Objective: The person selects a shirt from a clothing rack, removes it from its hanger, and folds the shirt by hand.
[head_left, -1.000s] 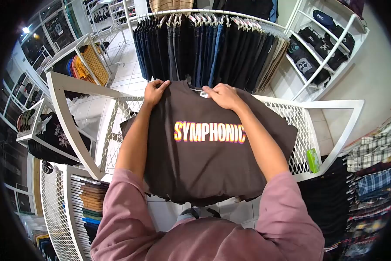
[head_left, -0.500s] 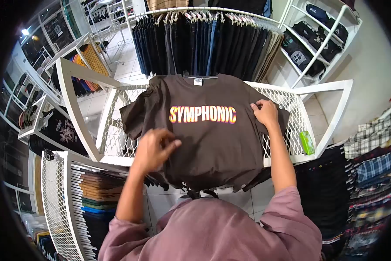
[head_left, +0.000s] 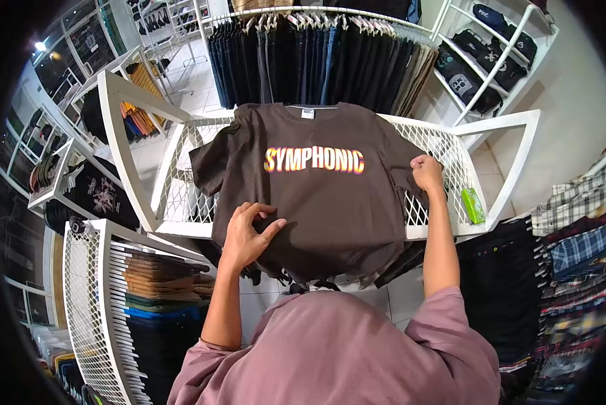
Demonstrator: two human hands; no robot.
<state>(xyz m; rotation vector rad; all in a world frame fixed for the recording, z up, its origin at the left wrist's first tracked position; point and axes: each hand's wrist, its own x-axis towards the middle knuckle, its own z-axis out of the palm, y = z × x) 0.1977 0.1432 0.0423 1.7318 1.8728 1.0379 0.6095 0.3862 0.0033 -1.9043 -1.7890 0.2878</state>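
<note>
A dark brown T-shirt [head_left: 323, 209] with the word SYMPHONIC across its chest lies front up on the white mesh rack top, its collar facing away from me. My left hand [head_left: 251, 233] rests over the lower left part of the shirt, thumb and fingers apart, with nothing between them. At the sleeve on the right, my right hand [head_left: 428, 175] is closed, its fingers pinching the sleeve's edge. The shirt's hem hangs over the near edge of the rack.
On the mesh at the right lies a green packet [head_left: 473, 206]. White slanted frames [head_left: 518, 162] rise at both ends of the rack top. Hanging trousers [head_left: 316, 64] stand behind it. Racks of clothes [head_left: 161, 290] flank me, and shelves with caps [head_left: 481, 61] are at the back right.
My right hand has moved outward to the sleeve's edge, and the sleeve is spread further out. My left hand has opened its fingers and lowered towards the shirt. The view has shifted slightly.
</note>
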